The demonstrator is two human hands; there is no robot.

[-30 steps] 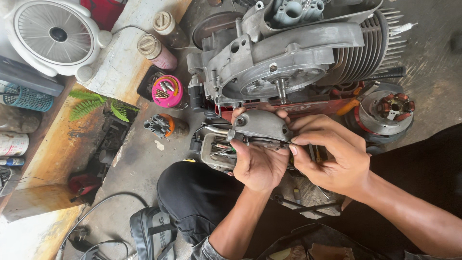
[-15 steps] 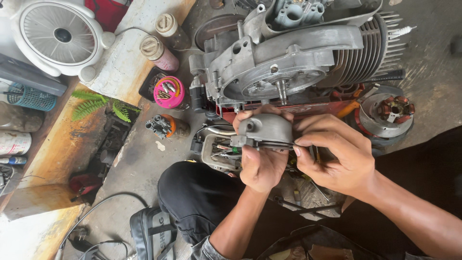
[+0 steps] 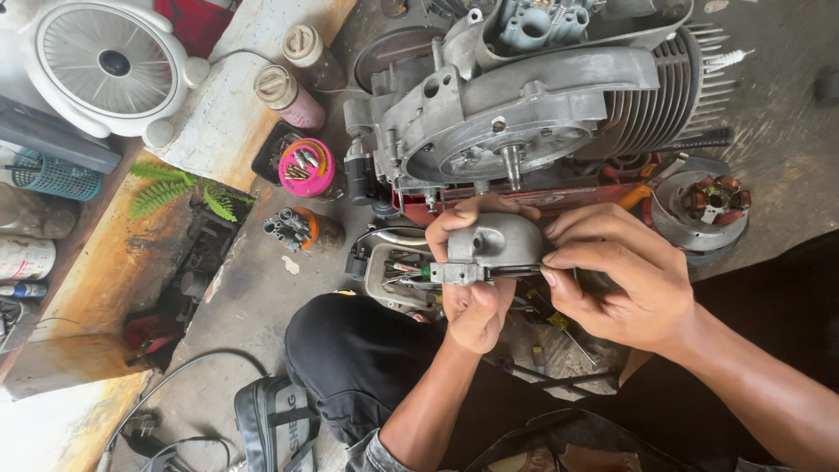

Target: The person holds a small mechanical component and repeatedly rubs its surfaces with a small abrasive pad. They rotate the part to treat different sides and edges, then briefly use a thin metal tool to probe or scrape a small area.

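My left hand grips a small grey cast-metal engine part from below, fingers wrapped over its rounded top. My right hand closes on the same part from the right, thumb and fingertips pinching its edge. Both hands hover just below a large grey engine block with cooling fins lying on the concrete floor. A short shaft sticks out of the block's round cover, right above the held part.
A stator with copper coils lies to the right. A pink round tin of bits, two capped bottles, an orange socket holder and a white fan are at left. A tray of tools sits by my knee.
Both hands with the metal part have shifted slightly right and down; the right hand's fingers have regripped its edge.
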